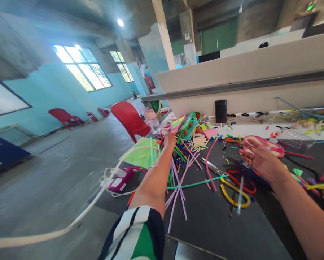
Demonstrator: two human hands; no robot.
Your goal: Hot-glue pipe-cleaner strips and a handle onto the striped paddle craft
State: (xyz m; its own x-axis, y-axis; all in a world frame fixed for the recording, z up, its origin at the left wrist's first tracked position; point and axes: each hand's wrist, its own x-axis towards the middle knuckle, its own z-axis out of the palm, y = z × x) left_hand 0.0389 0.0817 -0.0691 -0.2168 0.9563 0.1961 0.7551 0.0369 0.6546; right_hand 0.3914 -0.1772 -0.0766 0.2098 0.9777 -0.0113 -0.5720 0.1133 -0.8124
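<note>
My left hand (169, 138) reaches to the far left of the dark tabletop, at the edge of a heap of coloured pipe cleaners (182, 155); its fingers are too small and covered to read. Close by lies a bright multicoloured bundle (187, 124). My right hand (261, 159) hovers palm-up with fingers stretched apart, holding nothing. Under it are a dark blue tool (252, 175), partly hidden, and a clear stick (240, 195). Scissors (213, 167) lie to its left, beside a bent yellow pipe cleaner (227, 195). Behind the fingers rests a pink oval piece (272, 147).
A white cable (97, 193) runs across the left side, near a magenta device (121, 182) and a light green sheet (139, 153). A black phone (220, 111) leans on the partition (245, 86). A red chair (129, 119) stands beyond the table's left edge.
</note>
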